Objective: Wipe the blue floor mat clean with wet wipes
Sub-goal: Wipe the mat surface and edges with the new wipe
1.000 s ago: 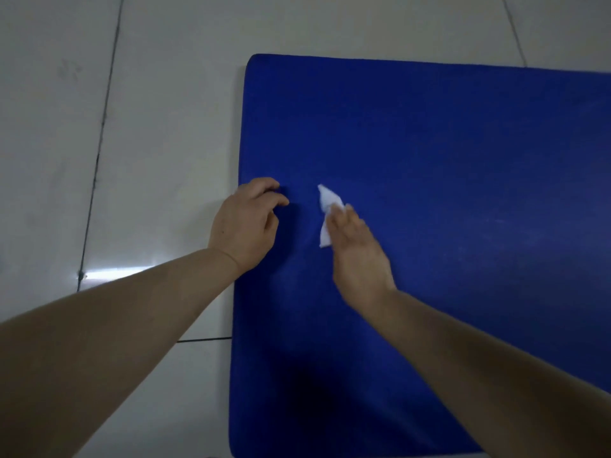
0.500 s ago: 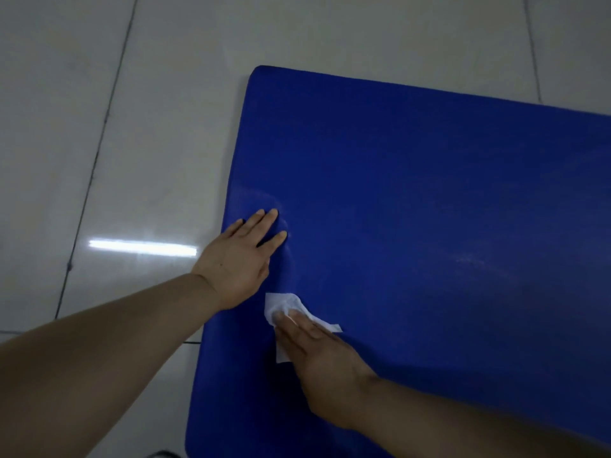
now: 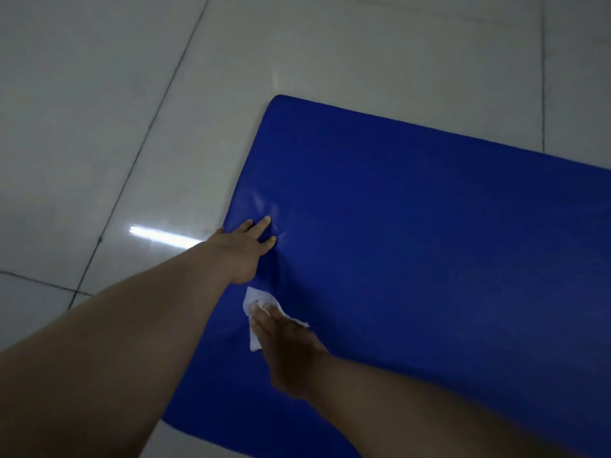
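A blue floor mat [image 3: 429,242] lies on the tiled floor and fills the right and middle of the view. My left hand [image 3: 246,246] rests flat on the mat's left edge, fingers spread, denting the surface. Just below it, my right hand [image 3: 287,345] presses a white wet wipe [image 3: 256,300] flat against the mat near the same edge. The wipe sticks out past my fingertips on the far side and at the left; the rest is hidden under my palm.
Glossy grey floor tiles [image 3: 115,127] with dark grout lines surround the mat on the left and top. A bright strip of reflected light [image 3: 158,234] lies on the tile just left of my left hand.
My right hand slid the wipe from the mat's middle toward me, to a spot below my left hand. My left hand went from curled to flat. The view tilted.
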### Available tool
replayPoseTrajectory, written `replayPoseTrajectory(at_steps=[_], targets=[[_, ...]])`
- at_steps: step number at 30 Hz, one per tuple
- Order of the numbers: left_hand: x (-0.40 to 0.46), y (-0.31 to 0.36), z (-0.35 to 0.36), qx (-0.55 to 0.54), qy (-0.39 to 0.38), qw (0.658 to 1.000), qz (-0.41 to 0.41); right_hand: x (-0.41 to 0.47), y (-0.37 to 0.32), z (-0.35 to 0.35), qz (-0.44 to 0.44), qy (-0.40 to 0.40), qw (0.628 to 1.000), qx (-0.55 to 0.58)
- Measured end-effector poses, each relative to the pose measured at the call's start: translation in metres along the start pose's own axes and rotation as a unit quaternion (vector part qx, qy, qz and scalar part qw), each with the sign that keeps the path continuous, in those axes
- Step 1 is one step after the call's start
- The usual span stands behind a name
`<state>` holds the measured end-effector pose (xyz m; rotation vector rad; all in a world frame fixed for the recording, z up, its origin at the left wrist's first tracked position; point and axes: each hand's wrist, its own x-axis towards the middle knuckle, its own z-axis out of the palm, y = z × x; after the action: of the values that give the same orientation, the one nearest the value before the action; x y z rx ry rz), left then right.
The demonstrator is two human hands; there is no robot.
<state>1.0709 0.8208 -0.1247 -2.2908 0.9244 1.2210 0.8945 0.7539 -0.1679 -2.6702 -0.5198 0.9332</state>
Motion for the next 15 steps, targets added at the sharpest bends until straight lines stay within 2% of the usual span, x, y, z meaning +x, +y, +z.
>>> replayPoseTrajectory(at_steps=[2,7,10,15], targets=[[0.001,-0.005,0.004,0.008,0.010,1.000,0.011,0.002,0.001,0.002,0.006,0.010,0.998,0.061],[0.009,-0.017,0.031,-0.039,0.078,0.995,0.050,0.007,0.007,0.023,0.005,0.064,0.993,0.103],[0.014,-0.022,0.039,-0.060,0.114,0.989,0.077,0.002,0.008,0.024,-0.011,0.130,0.985,0.113],[0.024,-0.034,0.057,-0.097,0.206,0.966,0.121,0.003,0.008,0.048,0.001,0.201,0.979,-0.001]])
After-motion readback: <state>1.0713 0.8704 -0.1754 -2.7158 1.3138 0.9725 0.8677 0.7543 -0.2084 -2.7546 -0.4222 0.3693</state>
